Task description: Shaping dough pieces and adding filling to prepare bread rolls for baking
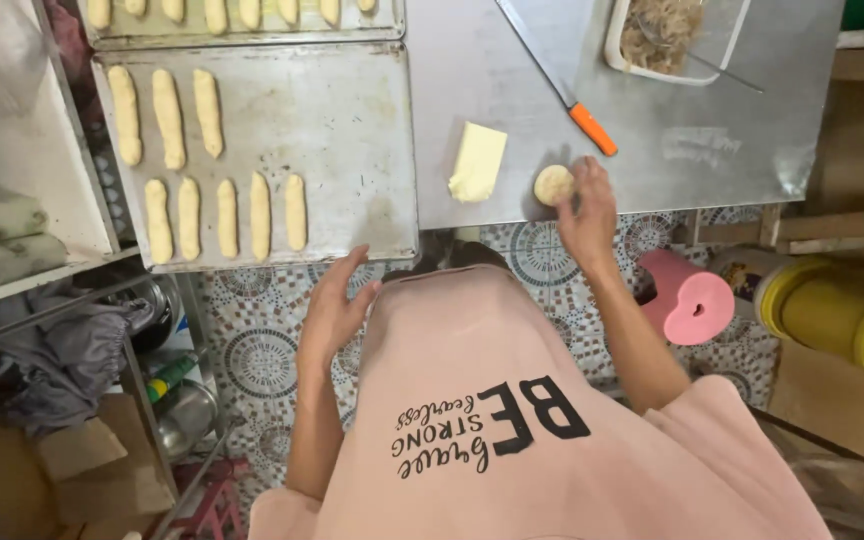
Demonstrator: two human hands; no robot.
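The big metal table (512, 90) has the small round dough piece (554, 184) near its front edge, just right of a flat yellow butter slab (478, 161); the dough is pale, round like a coin, with no long side. The right hand (589, 215) is the near one, its fingertips curled and touching the dough's right edge; the left hand (334, 308) is well apart, open, fingers spread, holding nothing, just below the baking tray (352, 130) of long dough sticks (224, 216).

A steel table (732, 140) holds two trays (352, 130) of dough sticks (167, 118), butter (478, 161), a dough round (554, 184), a knife (592, 128) and a tub (614, 45).
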